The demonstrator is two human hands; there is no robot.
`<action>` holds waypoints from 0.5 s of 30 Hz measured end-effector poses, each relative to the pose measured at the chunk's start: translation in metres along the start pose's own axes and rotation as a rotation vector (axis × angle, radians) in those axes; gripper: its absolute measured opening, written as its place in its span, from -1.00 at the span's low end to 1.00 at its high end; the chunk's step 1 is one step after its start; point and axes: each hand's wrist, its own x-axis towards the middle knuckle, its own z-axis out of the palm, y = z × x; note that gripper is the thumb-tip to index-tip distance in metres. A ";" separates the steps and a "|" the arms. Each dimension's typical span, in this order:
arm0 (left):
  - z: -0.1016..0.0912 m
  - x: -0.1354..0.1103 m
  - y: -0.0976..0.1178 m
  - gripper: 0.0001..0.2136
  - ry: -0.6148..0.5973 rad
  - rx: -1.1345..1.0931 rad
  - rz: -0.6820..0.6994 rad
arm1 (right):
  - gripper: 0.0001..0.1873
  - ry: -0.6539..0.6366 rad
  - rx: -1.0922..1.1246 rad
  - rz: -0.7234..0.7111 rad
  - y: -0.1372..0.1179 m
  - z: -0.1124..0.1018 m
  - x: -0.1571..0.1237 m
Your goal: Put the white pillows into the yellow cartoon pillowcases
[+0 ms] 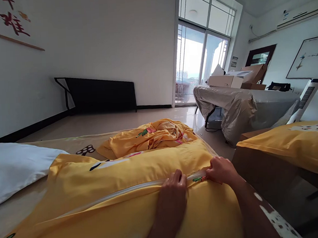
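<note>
In front of me lies a plump yellow pillowcase [119, 172] with printed pictures, its white zipper [131, 189] running across the upper side. My left hand [176, 185] is closed on the cloth along the zipper, right of the middle. Close to the zipper's right end, my right hand [221, 169] has its fingers curled tightly round the pillowcase edge. Whether a zipper pull is between those fingers is hidden. A small carrot print shows between the two hands.
A crumpled yellow printed cloth [160, 133] lies behind the pillowcase. To the left is a white pillow [21, 168]; at the right, another yellow pillow [294, 142]. Farther back stand a plastic-covered table [228, 103] with boxes [224, 81] and a black folded panel [103, 95] against the wall.
</note>
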 end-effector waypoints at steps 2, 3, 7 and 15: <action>0.001 -0.001 0.000 -0.77 0.014 -0.025 -0.019 | -0.75 -0.008 -0.034 0.014 -0.002 0.001 -0.001; 0.002 -0.001 0.000 -0.77 0.022 -0.040 -0.028 | -0.73 -0.007 -0.044 0.018 -0.003 0.001 -0.002; 0.005 -0.003 0.001 -0.78 0.048 -0.034 -0.028 | -0.68 0.045 -0.071 0.048 -0.008 0.004 -0.005; 0.005 -0.003 0.004 -0.76 0.031 0.040 -0.023 | -0.72 0.062 -0.093 -0.007 -0.010 0.004 -0.006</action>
